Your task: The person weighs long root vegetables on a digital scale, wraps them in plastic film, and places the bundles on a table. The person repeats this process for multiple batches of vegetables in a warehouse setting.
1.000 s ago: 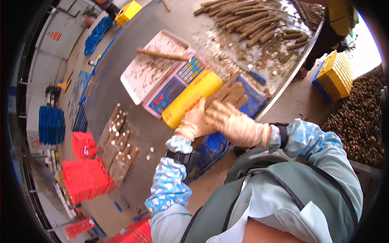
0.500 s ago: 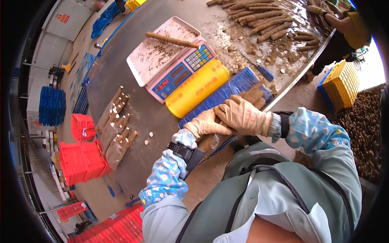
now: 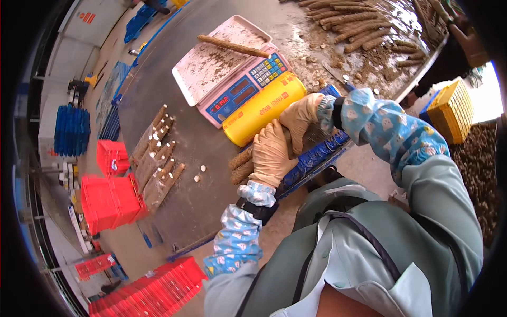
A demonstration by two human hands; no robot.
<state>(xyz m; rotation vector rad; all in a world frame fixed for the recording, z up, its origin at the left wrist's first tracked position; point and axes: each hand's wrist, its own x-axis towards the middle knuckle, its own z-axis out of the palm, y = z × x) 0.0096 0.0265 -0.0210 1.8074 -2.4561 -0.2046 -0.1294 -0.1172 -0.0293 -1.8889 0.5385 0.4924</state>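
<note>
My left hand (image 3: 271, 154), in a tan glove, presses its closed fingers over a bundle of long brown yams (image 3: 241, 165), whose ends stick out at its left. My right hand (image 3: 302, 120), gloved alike, curls round the same bundle just right of it; the yams' middle is hidden beneath both hands. Under the bundle lies a board covered in blue film (image 3: 315, 158) at the table's near edge. A big yellow roll of cling film (image 3: 264, 110) rests directly beyond my hands. Behind that stands a pink weighing scale (image 3: 222, 63) with a single yam (image 3: 233, 46) across its pan.
Wrapped yam bundles (image 3: 153, 158) with pale cut ends lie on the table (image 3: 206, 211) at left. Loose yams (image 3: 351, 24), dirt and a knife (image 3: 338, 75) are at the far right. Red crates (image 3: 111, 203) stand off the left edge, a yellow crate (image 3: 451, 111) at right.
Both hands have moved away from the near edge with the yam bundle, up against the yellow roll. The bundle's ends now show at the left, and my right forearm reaches further over the board.
</note>
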